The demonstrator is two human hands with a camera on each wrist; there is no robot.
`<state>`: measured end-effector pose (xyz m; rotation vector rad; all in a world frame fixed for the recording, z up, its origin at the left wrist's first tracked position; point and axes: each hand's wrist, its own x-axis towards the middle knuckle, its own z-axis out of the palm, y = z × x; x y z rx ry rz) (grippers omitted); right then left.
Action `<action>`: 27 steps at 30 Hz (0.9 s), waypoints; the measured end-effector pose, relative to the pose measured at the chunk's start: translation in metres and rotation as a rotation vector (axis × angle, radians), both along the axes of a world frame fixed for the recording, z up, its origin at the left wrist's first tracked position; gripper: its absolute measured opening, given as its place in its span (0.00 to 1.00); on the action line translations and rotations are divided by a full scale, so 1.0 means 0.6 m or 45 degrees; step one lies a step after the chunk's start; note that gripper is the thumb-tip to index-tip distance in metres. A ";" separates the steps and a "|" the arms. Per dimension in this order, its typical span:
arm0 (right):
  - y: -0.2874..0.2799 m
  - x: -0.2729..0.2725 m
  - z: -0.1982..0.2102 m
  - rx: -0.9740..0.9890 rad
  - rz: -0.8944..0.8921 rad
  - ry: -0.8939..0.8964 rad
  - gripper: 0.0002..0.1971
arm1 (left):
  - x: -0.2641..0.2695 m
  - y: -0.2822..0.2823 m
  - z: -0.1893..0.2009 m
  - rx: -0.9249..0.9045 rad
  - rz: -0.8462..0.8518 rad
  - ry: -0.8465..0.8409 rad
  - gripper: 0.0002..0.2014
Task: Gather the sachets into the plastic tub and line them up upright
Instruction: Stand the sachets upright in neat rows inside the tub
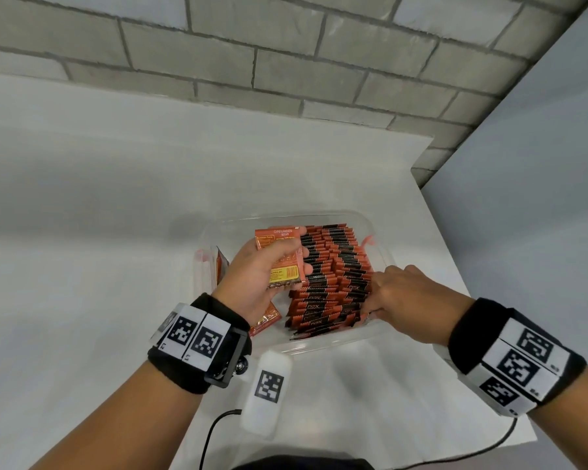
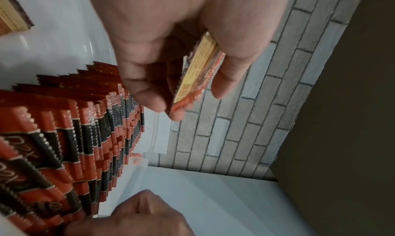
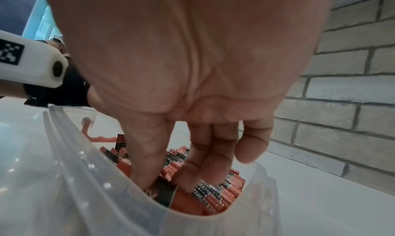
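Observation:
A clear plastic tub (image 1: 323, 345) sits on the white table. Rows of red-and-black sachets (image 1: 330, 276) stand upright and fill most of it. My left hand (image 1: 299, 256) hovers over the tub's left side and grips a small stack of orange sachets (image 1: 280, 259), seen edge-on in the left wrist view as the stack (image 2: 198, 74). My right hand (image 1: 374, 300) reaches in from the right. Its thumb and fingertips (image 3: 188, 177) dig into the near rows (image 3: 220, 194) and pinch a few sachets. Loose sachets (image 1: 265, 318) lie flat under my left wrist.
Another sachet (image 1: 222, 266) leans against the tub's left wall. A white marker device (image 1: 269, 385) and a black cable (image 1: 214, 432) lie in front of the tub. The brick wall stands behind, and the table edge (image 1: 455, 266) runs close on the right.

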<state>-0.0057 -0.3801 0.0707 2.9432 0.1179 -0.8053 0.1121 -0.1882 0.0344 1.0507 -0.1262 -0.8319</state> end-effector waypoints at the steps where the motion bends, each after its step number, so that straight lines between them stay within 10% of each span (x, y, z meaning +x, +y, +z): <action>1: 0.000 0.002 0.001 -0.004 0.014 0.004 0.13 | 0.000 0.000 0.000 0.002 -0.003 0.002 0.12; 19: 0.015 0.034 -0.005 -0.052 0.024 0.055 0.15 | 0.001 0.000 -0.001 0.035 -0.003 0.038 0.13; 27: -0.002 0.025 0.032 0.398 -0.385 -0.093 0.09 | 0.001 -0.001 0.008 0.021 -0.056 0.155 0.10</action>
